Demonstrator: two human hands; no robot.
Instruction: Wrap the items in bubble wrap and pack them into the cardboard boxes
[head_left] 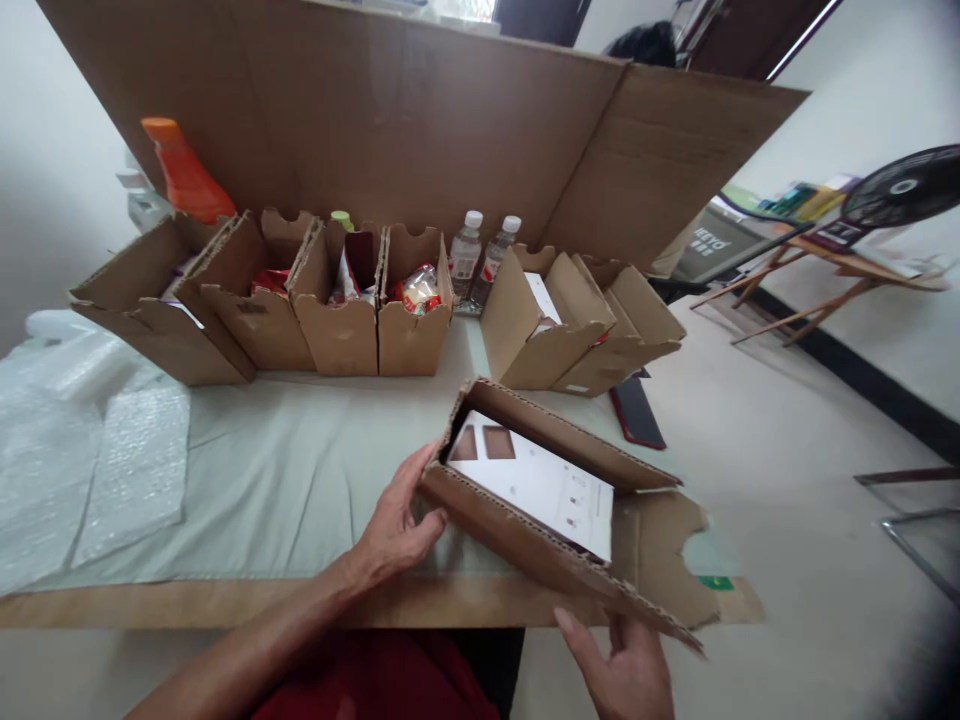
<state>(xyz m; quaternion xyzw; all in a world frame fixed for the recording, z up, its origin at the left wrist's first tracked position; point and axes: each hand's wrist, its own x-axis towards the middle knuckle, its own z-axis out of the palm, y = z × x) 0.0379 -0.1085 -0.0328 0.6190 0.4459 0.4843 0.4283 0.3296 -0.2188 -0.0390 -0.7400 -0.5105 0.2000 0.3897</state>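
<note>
An open cardboard bin (510,520) lies tilted at the table's front edge, its notched end toward the right. Inside it rests a white printed box (547,490). My left hand (401,515) grips the bin's left end, thumb on the near side and fingers partly hidden behind the cardboard. Beneath the near right part of the bin is my right hand (626,660), its thumb apart and its other fingers mostly hidden by the cardboard, so its hold cannot be made out fully.
Several cardboard bins (412,345) with packets stand along the back, beside two bottles (465,250) and an orange bottle (184,175). Behind rises a cardboard panel (420,110). Bubble wrap (135,460) lies left; a dark flat object (637,412) lies right.
</note>
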